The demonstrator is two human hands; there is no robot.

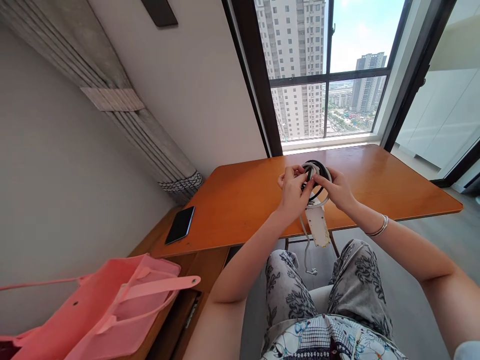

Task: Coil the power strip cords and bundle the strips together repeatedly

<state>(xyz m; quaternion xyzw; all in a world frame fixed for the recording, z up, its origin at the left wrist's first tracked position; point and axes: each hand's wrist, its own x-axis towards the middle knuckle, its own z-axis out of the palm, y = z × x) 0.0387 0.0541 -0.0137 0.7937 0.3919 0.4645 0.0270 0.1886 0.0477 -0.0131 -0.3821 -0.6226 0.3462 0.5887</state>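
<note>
A person in patterned grey trousers [360,272] sits beside an open pink bag [150,289]. Ahead, a white oblong plastic block [318,226] hangs beneath a coil of black and white cable [318,166], on which the left hand [294,192] and right hand [336,188] each have a closed, pinching grip, over an orange-brown wooden surface [243,200]. A flat black rectangular device [180,225] lies to the left; beyond stands a dark-framed window [327,78].

L hand [293,194], R hand [338,190] close tog., fingers [298,170] bent
</note>
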